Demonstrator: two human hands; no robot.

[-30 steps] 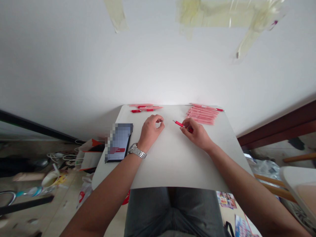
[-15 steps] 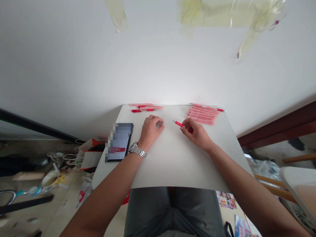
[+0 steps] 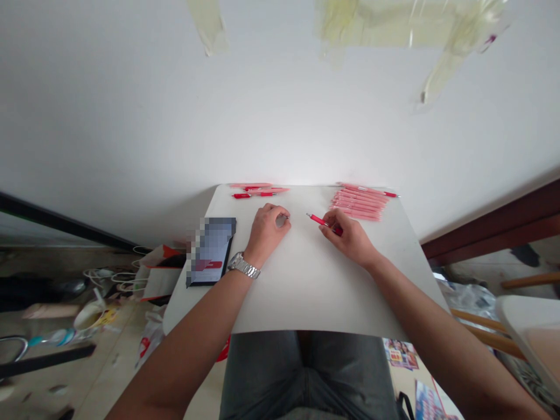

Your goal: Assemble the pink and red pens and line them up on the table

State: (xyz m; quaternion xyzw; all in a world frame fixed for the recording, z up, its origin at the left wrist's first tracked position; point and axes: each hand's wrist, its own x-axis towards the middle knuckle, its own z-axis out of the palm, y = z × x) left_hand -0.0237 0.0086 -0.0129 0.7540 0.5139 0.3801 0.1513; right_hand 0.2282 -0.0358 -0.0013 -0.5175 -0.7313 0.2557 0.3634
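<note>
My right hand point(image 3: 345, 233) is closed around a red pen point(image 3: 317, 220), whose metal tip points up and to the left. Across from it, my left hand point(image 3: 269, 226) rests on the white table point(image 3: 306, 291), thumb and forefinger pinched together. A tiny dark bit shows at those fingertips, too small to name. Just beyond my left hand lie a few red and pink pens point(image 3: 256, 195). A pile of several pink pens point(image 3: 361, 202) lies side by side beyond my right hand, with a red-ended one at its far edge.
A phone point(image 3: 213, 251) with a partly blurred screen lies at the table's left side. The white wall point(image 3: 280, 116) meets the table's far edge. A white chair point(image 3: 529, 326) stands at right. Cables point(image 3: 118, 279), a cup point(image 3: 90, 315) and bags lie at left.
</note>
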